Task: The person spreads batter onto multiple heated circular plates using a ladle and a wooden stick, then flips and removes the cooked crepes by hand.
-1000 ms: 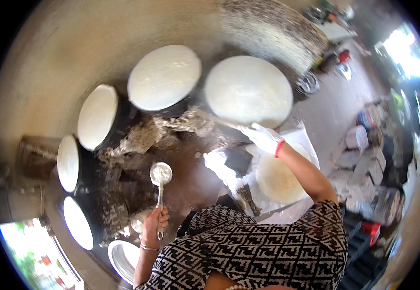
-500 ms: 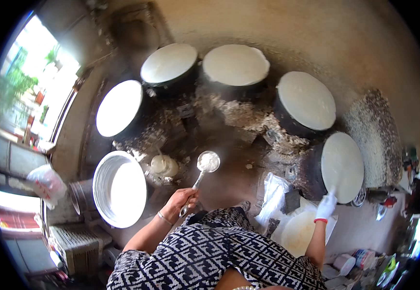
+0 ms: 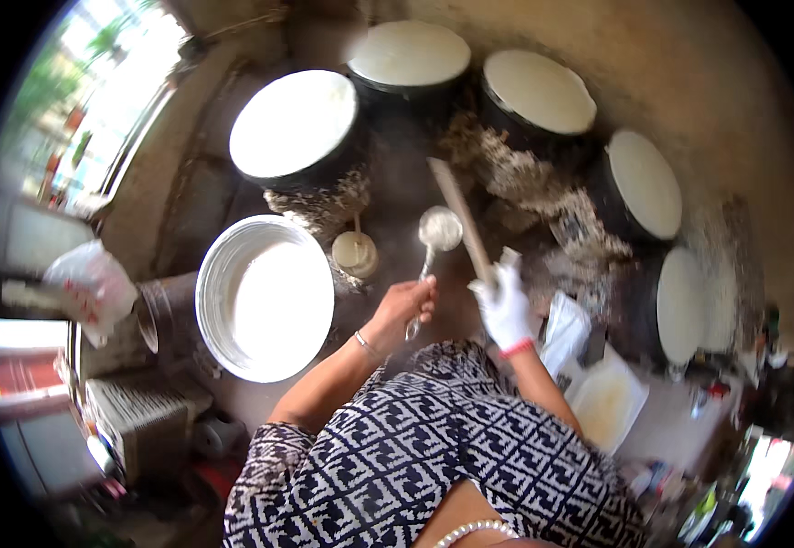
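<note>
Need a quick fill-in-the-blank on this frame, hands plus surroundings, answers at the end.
1. The right hand, gloved in ____, holds a flat stick.
2. The band on that gloved wrist is ____.
3. The left hand grips a ladle, and the large basin stands on the person's ____ side.
4. Black-sided griddles with round, whitish tops number ____.

Missing words: white; red; left; five.

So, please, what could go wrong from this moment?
First, the ladle in the left hand appears close to the flat stick in the gloved right hand; a knock might spill its pale contents. Second, the bare left forearm appears near the wide metal basin, so a careless elbow might bump it, though the true gap is hard to judge.
</note>
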Tool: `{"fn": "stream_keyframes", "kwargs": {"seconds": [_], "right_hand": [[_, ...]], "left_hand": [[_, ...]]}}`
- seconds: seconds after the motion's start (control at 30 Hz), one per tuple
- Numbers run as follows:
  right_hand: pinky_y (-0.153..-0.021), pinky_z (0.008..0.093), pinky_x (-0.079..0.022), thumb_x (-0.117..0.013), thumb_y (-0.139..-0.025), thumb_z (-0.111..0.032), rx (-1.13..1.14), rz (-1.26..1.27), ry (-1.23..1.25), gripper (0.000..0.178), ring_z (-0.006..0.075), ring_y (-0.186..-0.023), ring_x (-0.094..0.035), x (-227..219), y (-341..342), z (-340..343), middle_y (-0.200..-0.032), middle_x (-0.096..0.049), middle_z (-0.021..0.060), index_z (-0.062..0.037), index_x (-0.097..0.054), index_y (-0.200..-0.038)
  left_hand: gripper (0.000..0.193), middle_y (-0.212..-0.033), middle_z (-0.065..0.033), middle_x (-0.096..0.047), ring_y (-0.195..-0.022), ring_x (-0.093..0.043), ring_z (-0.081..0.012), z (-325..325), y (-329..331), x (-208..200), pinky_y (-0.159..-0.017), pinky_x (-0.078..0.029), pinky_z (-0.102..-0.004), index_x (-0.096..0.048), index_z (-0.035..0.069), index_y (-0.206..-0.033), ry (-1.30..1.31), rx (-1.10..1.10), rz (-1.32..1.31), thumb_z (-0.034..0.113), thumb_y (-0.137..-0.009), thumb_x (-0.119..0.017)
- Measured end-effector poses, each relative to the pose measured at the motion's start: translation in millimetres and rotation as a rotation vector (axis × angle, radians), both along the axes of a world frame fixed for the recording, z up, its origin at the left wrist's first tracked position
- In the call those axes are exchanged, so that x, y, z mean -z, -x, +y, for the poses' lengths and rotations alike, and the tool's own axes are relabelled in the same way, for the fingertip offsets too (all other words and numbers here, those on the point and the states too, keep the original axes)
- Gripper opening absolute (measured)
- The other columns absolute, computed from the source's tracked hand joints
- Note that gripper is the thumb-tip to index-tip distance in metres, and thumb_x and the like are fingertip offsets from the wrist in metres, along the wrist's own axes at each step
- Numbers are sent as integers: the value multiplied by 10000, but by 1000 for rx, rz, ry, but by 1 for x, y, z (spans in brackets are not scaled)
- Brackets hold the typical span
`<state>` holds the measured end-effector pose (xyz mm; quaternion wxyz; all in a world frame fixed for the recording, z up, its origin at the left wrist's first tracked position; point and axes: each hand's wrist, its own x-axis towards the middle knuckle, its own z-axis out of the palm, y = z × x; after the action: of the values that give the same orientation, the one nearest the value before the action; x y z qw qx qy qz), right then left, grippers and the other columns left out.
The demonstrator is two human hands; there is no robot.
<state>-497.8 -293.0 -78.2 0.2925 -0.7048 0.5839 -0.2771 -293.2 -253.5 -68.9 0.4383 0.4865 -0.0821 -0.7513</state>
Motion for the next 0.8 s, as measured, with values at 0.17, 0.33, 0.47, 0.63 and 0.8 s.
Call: {"fn": "stream_keyframes", "kwargs": {"seconds": [0.17, 0.33, 0.47, 0.63, 0.8], "right_hand": [[-676, 388, -546, -636, -898, -426, -306, -63, -127, 740, 312, -814, -665, -19, -86, -7, -1061, -607, 254, -15, -323, -1427], [-680, 297, -527, -630, -938, -279, -130, -490, -78, 519, 185, -762, -647, -6, -50, -68, -1035, -594, 133, 10, -460, -1334], [-777, 357, -520, -634, -916, -294, 22, -105, 61, 461, 267, -942, -650, 38, 17, -153, -1124, -582, 167, 9, -540, -1251], [-1000, 413, -436, -685, -828, -314, 251, 202, 327, 628, 369, -1228, -504, 75, 128, -323, -1390, -460, 243, -18, -490, -1347], [-1057, 412, -395, -718, -765, -254, 500, 208, 235, 796, 358, -1274, -464, 97, 206, -549, -1416, -446, 246, -37, -365, -1445]], "left_hand": [[127, -778, -63, -628, -526, -488, -67, -16, -23, 8, -426, -379, -192, -617, -30, -957, 76, -11, -58, 93, -930, -602], [164, -911, -70, -661, -508, -389, -27, -57, -40, -28, -394, -322, -170, -590, -54, -1042, 25, -77, 71, 87, -967, -554], [229, -923, -52, -651, -513, -406, -28, -86, -48, -88, -409, -336, -179, -573, -32, -1132, 116, -95, 6, 107, -950, -574], [239, -913, -38, -615, -473, -367, -21, -146, -35, -112, -375, -311, -179, -530, -6, -1164, 195, -144, -130, 103, -952, -549], [164, -802, 4, -561, -463, -354, -7, -194, -31, -56, -347, -275, -156, -549, -13, -1071, -140, -393, 21, 110, -964, -532]]}}
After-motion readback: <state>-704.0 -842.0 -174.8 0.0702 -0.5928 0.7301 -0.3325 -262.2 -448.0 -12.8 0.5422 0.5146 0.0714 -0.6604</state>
